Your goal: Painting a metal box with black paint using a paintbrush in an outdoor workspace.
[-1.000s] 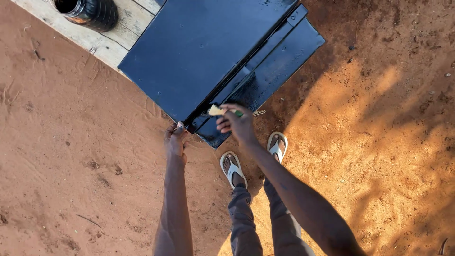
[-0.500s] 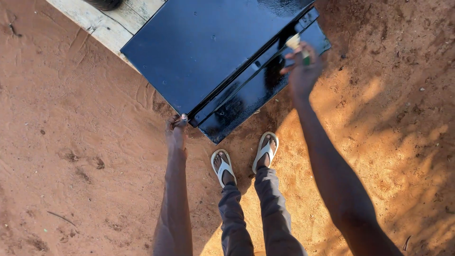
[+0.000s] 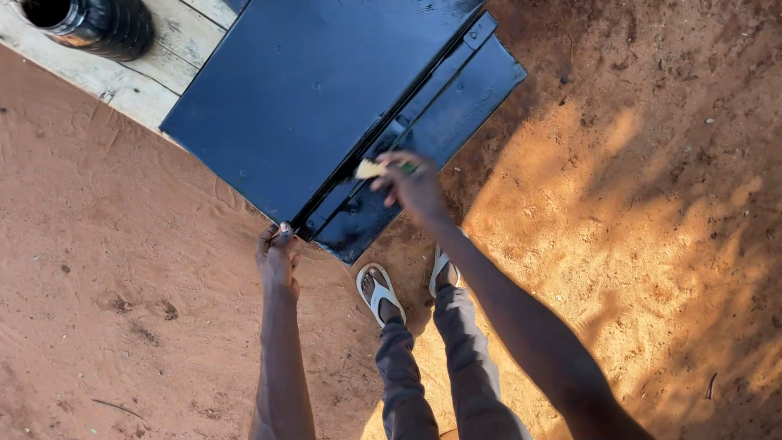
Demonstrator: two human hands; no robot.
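Down on the red sandy ground point(image 3: 147, 310) we stand over a dark blue metal box point(image 3: 326, 106), its wide lid tilted toward us and a narrower lower panel point(image 3: 440, 122) showing along the hinge side; its far end rests on pale wooden planks point(image 3: 155, 73), where a black ribbed container point(image 3: 94, 24) sits at the top corner. Our left hand point(image 3: 277, 257) has its grip curled over the near corner of the box, fingers pressed together on the edge. Our right hand point(image 3: 415, 186) pinches a small brush point(image 3: 376, 168) with a pale tip and what looks like a green handle, though our fingers hide most of it, so we are not sure of its full shape; the tip touches the seam between lid and lower panel. We judge the box to be stiff sheet metal, fairly heavy and awkward for one hand, with thin edges that could bite into the fingers; the glossy surface looks wet or freshly coated, so it is likely slippery and easily marked. The safest holds seem to be the bare corner where our left hand already is and the rigid rim, not the shiny flat faces. The brush is light and needs only a pinch near its middle. Our feet in white sandals point(image 3: 379, 289) stand just beside the box's near edge.
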